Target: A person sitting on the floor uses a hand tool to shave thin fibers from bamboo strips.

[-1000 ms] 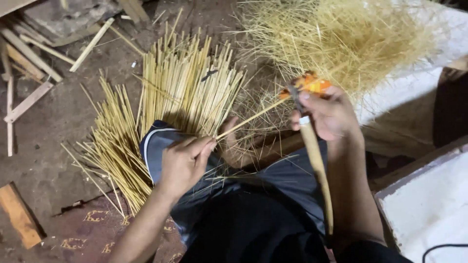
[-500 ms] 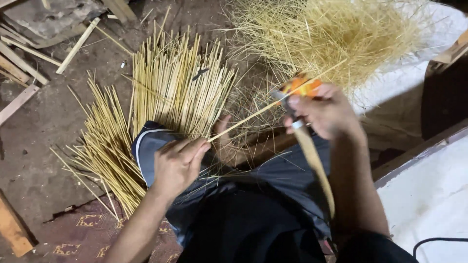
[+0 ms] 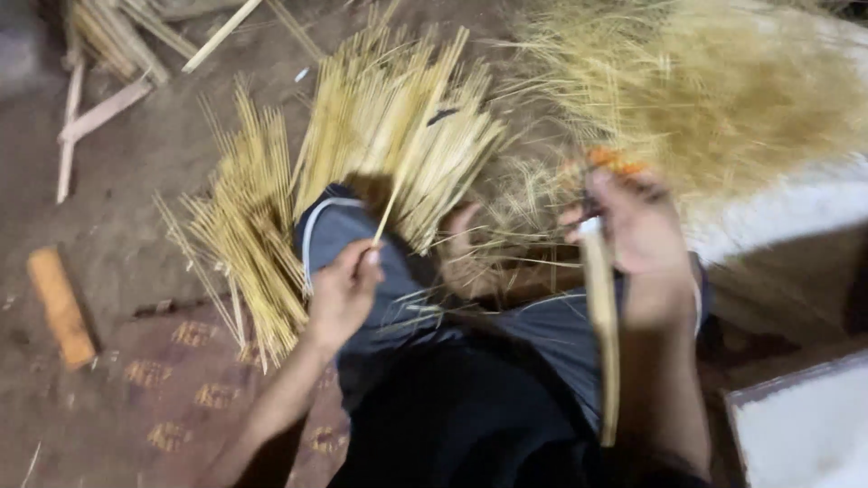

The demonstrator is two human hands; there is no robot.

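My left hand [image 3: 344,291] pinches the lower end of one thin bamboo stick [image 3: 398,194], which points up and away over my knee toward a fanned pile of similar sticks [image 3: 389,117]. Raised at the right, my right hand [image 3: 637,237] grips an orange-handled tool [image 3: 613,163]. A long pale strip [image 3: 601,343] hangs down from that hand along my forearm. The two hands are apart, and the stick is not touching the tool. The view is motion-blurred.
A second bundle of sticks [image 3: 249,244] lies left of my knee on the dirt floor. A heap of fine straw-like shavings [image 3: 714,90] fills the upper right. Wood scraps [image 3: 99,108] and an orange-brown block [image 3: 59,307] lie at the left. A white panel [image 3: 805,425] sits at the lower right.
The stick's far end was by the tool in my right hand; my left hand has swung it away so it points at the stick pile. My right hand stayed raised.
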